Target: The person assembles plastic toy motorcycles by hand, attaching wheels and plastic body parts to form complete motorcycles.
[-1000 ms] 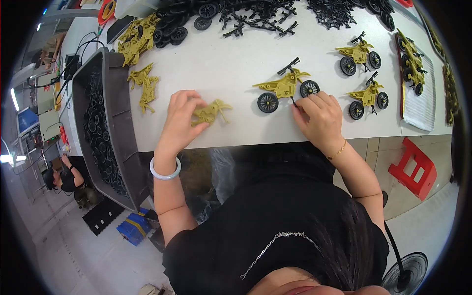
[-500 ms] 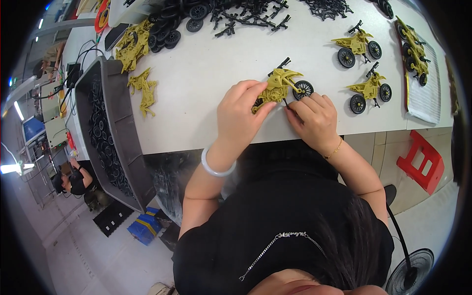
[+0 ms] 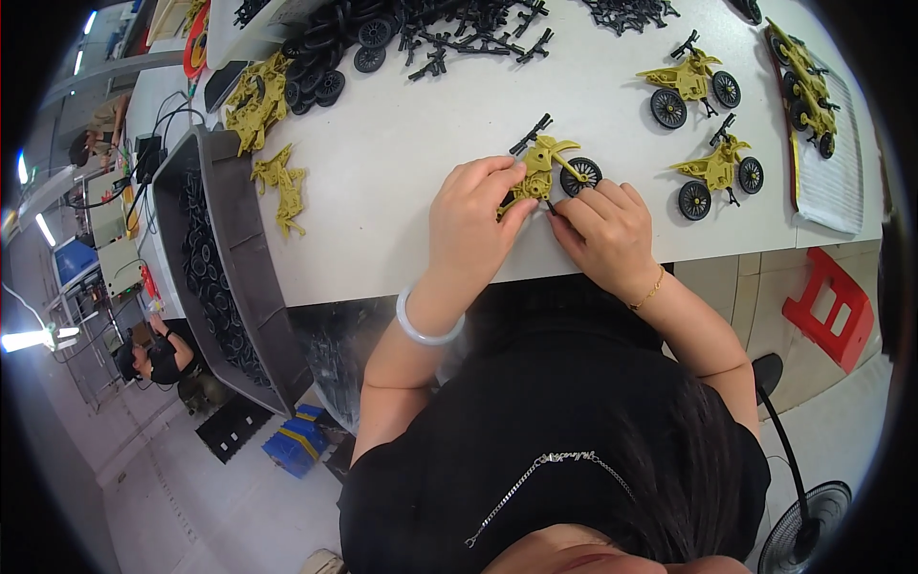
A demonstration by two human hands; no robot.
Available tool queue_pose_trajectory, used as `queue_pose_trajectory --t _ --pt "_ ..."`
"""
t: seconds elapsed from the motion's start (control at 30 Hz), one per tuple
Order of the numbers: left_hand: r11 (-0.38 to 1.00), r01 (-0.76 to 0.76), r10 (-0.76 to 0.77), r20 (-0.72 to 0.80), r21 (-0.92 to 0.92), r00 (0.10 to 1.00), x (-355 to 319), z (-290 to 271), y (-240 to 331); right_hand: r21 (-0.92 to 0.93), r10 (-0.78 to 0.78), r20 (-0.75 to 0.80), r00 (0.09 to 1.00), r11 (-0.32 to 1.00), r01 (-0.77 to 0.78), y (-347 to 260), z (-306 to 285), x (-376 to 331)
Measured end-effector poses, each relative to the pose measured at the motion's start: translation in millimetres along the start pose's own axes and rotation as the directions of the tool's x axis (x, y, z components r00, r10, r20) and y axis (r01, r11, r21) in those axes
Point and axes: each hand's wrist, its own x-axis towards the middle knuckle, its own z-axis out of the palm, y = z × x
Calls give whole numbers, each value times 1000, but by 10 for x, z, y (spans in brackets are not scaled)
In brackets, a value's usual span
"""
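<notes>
A yellow toy motorcycle (image 3: pixel 543 170) with black handlebars and black wheels is held just above the white table, near its front edge. My left hand (image 3: pixel 475 215) is closed on the rear of its body, thumb below and fingers above, covering most of the rear wheel. Beside the underside of the body, my right hand (image 3: pixel 602 232) pinches a small black part (image 3: pixel 550 207), mostly hidden by the fingertips. That part touches or nearly touches the body. To the right stand two similar toy motorcycles, one farther back (image 3: pixel 690 84) and one nearer (image 3: pixel 715 174).
At left stands a grey bin (image 3: pixel 251 258) of black wheels. Yellow body parts (image 3: pixel 279 187) lie beside it. Loose black wheels (image 3: pixel 330 57) and black handlebar pieces (image 3: pixel 478 43) cover the table's back. A tray (image 3: pixel 837 182) with toy motorcycles sits at far right; a red stool (image 3: pixel 830 311) stands below.
The motorcycle has tilted slightly and shifted a little left in my hands. Both hands keep their grip. The whole view has shifted slightly.
</notes>
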Motion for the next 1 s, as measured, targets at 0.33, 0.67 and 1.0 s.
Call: queue_pose_trajectory --t 0.33,0.67,1.0 --pt "929 223 -212 67 -297 975 -68 22 -23 15 -12 -87 996 1000 13 4 -7 -23" --pt "-76 593 -250 591 -801 767 -264 -170 77 79 -199 -296 934 970 232 -100 -253 -32" --pt "-125 482 -275 497 -867 823 -335 -56 183 102 -191 -305 933 967 232 -97 -289 14"
